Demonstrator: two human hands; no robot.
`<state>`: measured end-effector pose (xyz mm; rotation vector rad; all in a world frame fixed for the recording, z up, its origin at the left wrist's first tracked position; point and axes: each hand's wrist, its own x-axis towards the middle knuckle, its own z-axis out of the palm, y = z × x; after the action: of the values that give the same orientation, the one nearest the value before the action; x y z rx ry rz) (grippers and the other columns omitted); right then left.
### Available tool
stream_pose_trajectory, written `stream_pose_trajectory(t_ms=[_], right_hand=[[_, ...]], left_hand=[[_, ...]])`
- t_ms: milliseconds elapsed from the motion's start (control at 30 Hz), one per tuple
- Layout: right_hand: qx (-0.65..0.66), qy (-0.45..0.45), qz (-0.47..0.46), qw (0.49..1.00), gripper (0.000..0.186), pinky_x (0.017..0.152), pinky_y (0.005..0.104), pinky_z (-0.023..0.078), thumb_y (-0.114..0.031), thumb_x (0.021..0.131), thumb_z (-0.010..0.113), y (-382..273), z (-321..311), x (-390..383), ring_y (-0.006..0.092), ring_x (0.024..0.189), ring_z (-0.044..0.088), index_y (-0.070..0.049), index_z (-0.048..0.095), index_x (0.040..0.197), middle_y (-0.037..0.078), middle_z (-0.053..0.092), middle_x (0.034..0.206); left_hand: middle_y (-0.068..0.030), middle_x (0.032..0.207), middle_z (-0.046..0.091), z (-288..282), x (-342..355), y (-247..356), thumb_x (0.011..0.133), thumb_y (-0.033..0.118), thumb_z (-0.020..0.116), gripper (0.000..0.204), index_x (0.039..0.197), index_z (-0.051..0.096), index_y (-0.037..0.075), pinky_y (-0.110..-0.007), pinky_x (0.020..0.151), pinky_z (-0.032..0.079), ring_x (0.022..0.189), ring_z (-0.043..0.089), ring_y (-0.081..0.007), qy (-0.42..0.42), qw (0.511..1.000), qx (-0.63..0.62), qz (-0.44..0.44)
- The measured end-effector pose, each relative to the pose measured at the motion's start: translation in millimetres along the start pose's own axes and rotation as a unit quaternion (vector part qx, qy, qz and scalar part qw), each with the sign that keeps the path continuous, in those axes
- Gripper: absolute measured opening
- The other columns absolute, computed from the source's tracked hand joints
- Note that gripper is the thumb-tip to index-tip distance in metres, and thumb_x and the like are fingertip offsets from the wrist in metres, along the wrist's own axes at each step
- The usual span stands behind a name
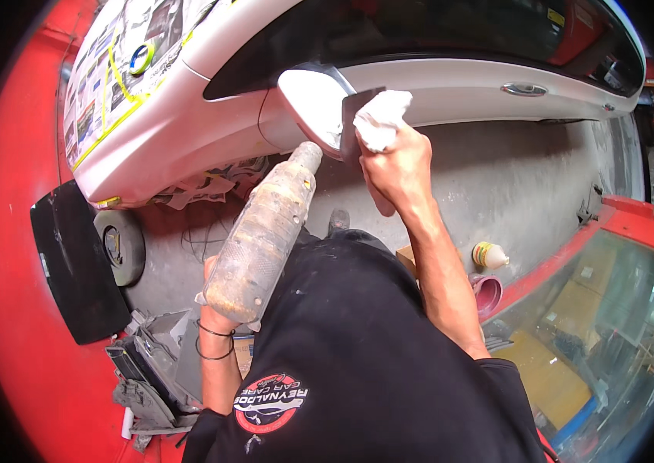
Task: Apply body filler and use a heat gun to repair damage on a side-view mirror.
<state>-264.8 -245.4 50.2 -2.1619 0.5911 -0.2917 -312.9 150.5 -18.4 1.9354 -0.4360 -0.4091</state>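
My left hand (217,318) grips a worn, dirty heat gun (261,235). The gun's body hides most of the fingers, and its metal nozzle points up at a white side mirror (311,104) on a white car (450,85). Over the mirror's right end, my right hand (400,166) is closed around a crumpled white cloth (381,119). A dark, flat surface (352,123) shows between the cloth and the white mirror shell. Whether the cloth presses on it, I cannot tell.
Newspaper (161,31) with yellow tape covers the car's front, a tape roll (141,58) on it. Left are a black panel (76,262), a round grey object (120,247) and piled grey parts (157,355). Right stand a bottle (490,255), a pink cylinder (487,293) and a glass-topped case (589,309).
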Motion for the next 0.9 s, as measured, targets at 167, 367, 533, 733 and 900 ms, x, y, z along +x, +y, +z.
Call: stream_pose_trajectory(t_ms=[167,367,533,733,900], right_hand=[[0.06,-0.004,0.044,0.997,0.02,0.068,0.0349,0.062,-0.016,0.097,0.081,26,10,-16,0.0194,0.07,0.079,0.001,0.078,0.107,0.012,0.079,0.08],[0.042,0.024,0.051,0.998,0.018,0.067,0.0334,0.061,-0.013,0.096,0.079,-7,25,-4,0.014,0.068,0.077,0.001,0.078,0.107,0.011,0.078,0.08],[0.042,0.047,0.032,0.997,0.016,0.069,0.0332,0.061,-0.011,0.094,0.078,4,30,-25,0.0151,0.071,0.078,0.0,0.078,0.107,0.012,0.079,0.081],[0.04,0.067,0.056,0.995,0.013,0.059,0.0313,0.057,-0.014,0.102,0.079,-6,46,-17,0.0131,0.064,0.074,0.0,0.079,0.105,0.005,0.076,0.074],[0.04,0.098,0.048,0.993,0.015,0.062,0.0327,0.058,-0.013,0.1,0.08,-8,50,-34,0.0142,0.066,0.076,0.0,0.08,0.108,0.008,0.077,0.075]], left_hand=[[-0.0134,0.118,0.076,-25,11,-1,0.083,0.021,0.091,0.05,0.128,0.073,0.005,-0.046,0.099,0.056,0.109,0.072,-0.0332,-0.027,0.996,0.083,0.01],[-0.0128,0.133,0.078,-56,28,-28,0.089,0.018,0.09,0.053,0.138,0.074,0.01,-0.048,0.102,0.059,0.123,0.073,-0.037,-0.056,0.959,0.257,0.108],[-0.0095,0.125,0.082,-56,71,16,0.094,0.016,0.092,0.043,0.134,0.077,0.009,-0.041,0.098,0.06,0.115,0.077,-0.0263,-0.038,0.974,0.189,0.12],[-0.0077,0.119,0.084,-57,117,21,0.092,0.015,0.092,0.036,0.126,0.08,0.008,-0.043,0.093,0.063,0.108,0.08,-0.03,-0.056,0.987,0.098,0.111],[-0.0078,0.118,0.084,-71,122,11,0.093,0.015,0.092,0.036,0.126,0.08,0.008,-0.043,0.094,0.062,0.108,0.079,-0.0299,-0.093,0.982,0.132,0.094]])
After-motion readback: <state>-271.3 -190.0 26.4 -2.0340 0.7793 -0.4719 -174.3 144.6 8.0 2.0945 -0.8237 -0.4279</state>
